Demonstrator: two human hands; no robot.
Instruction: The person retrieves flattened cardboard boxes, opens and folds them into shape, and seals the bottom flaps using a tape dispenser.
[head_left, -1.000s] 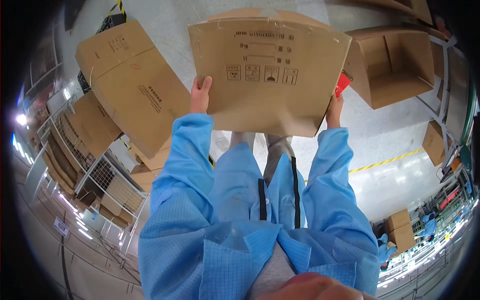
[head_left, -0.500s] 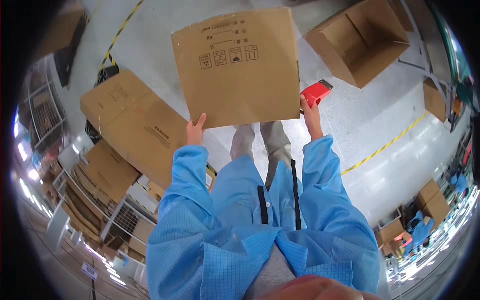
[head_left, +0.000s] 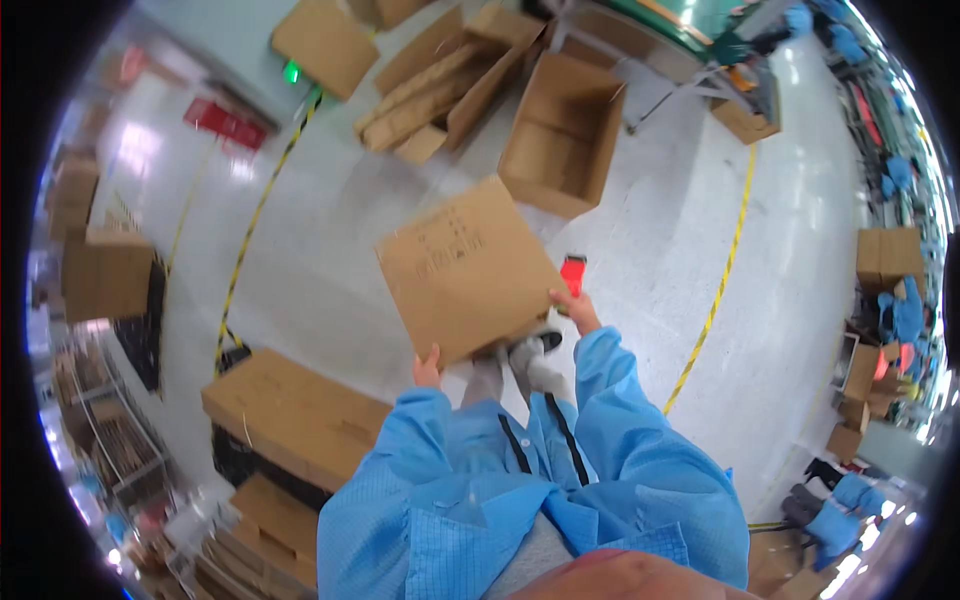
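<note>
I carry a brown cardboard box in front of my legs, its printed face turned up and its body tilted. My left hand grips its near left corner, thumb on the top face. At the right edge, my right hand is closed with the thumb against the box. That same hand also holds a red tape dispenser, which sticks out beyond the fingers with its dark end pointing away from me. The fingers under the box are hidden.
An open, hollow carton stands on the floor ahead, beside a carton with folded cardboard. A long cardboard box lies at my left. Yellow-black floor tape runs left; a yellow line runs right. A green-topped table stands at the far right.
My view has swung round, and the open carton now appears nearer the middle. The held box has turned and tilted, its right side lower. Both hands keep hold; the tape dispenser stays in my right hand.
</note>
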